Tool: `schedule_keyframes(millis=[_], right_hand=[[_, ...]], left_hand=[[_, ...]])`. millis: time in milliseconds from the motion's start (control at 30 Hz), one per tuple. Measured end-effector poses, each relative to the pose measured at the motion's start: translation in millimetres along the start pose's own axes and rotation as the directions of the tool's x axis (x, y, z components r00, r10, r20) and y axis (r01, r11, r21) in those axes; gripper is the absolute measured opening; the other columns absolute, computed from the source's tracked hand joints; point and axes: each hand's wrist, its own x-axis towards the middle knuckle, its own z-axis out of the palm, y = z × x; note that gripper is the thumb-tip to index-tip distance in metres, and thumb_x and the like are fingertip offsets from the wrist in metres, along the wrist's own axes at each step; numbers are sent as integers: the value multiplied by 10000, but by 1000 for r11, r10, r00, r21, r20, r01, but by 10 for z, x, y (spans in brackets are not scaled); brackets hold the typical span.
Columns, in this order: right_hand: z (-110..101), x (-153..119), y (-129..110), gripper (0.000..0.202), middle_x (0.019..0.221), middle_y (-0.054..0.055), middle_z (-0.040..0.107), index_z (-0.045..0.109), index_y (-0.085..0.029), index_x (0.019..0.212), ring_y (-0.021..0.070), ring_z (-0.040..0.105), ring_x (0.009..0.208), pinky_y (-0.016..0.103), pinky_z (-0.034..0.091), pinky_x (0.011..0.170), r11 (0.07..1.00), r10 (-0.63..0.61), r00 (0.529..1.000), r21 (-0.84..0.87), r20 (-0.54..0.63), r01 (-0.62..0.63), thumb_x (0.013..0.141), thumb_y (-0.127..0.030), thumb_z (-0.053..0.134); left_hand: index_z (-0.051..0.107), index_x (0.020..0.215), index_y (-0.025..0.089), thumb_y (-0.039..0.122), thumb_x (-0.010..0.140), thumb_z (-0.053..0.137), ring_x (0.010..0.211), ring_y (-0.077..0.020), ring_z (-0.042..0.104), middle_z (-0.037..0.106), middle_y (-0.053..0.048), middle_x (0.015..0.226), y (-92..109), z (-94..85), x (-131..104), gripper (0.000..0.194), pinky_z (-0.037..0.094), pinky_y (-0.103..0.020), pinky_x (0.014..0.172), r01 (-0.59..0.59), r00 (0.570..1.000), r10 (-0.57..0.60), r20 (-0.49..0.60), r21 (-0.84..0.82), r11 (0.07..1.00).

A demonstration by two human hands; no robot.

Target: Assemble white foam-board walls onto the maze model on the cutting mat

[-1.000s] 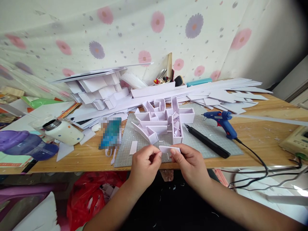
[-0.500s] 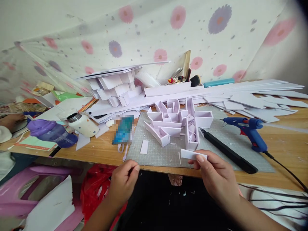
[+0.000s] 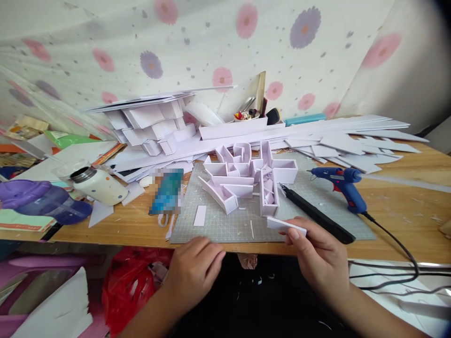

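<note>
My right hand (image 3: 319, 253) pinches a small white foam-board strip (image 3: 286, 225) between thumb and fingers, over the front edge of the grey cutting mat (image 3: 225, 230). My left hand (image 3: 197, 265) is closed by the mat's front edge, its fingers bent together and partly hidden; nothing shows in it. Beyond my hands stands an assembly of open white foam-board boxes (image 3: 232, 180), one holding scraps. A loose white rectangle (image 3: 199, 216) lies left of it on the mat. Right of the boxes is a black utility knife (image 3: 317, 213), lying diagonally just behind my right hand.
A blue hot glue gun (image 3: 340, 183) lies at right, its cord hanging over the table edge. White sheets (image 3: 348, 141) pile up behind. At left are a purple bottle (image 3: 45, 202), a cream flask (image 3: 100, 185) and a blurred blue item (image 3: 167, 190). A red bag (image 3: 130, 286) is below.
The view has swung right, so the table's things appear farther left. My left hand has moved right along the mat's edge, its fingers less tightly curled. The strip in my right hand tilts more.
</note>
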Motion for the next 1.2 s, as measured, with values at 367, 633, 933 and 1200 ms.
schedule_keyframes(millis=[367,633,933,1200], right_hand=[[-57,-7,-54,116,685,-11,574,681,-246,907,148,535,636,245,427,583,999,23,1000,-31,-11,-23,909,-233,566],[-27,105,-102,173,665,-12,568,690,-226,981,131,544,583,225,426,529,980,-114,992,-155,50,121,894,-163,555],[49,129,-31,158,669,2,584,661,-200,960,140,553,580,240,420,517,970,-162,977,-161,141,184,888,-137,535],[24,139,-5,188,643,3,570,665,-199,984,149,546,565,251,421,515,971,-169,975,-149,142,189,879,-125,528]], left_hand=[[618,1130,115,158,827,602,1032,-274,572,653,-121,1137,241,358,450,306,512,-426,899,-154,983,158,95,-54,987],[597,1105,151,86,864,525,843,-184,598,635,-79,913,-17,201,386,259,500,-315,752,11,980,-20,-200,-48,999],[574,1186,166,179,867,524,545,-131,568,590,27,606,-127,266,553,324,437,-244,557,82,984,-63,-168,111,990],[616,1108,151,149,849,510,450,-98,506,549,54,524,-140,348,594,279,396,-208,491,114,976,-99,-193,64,991]])
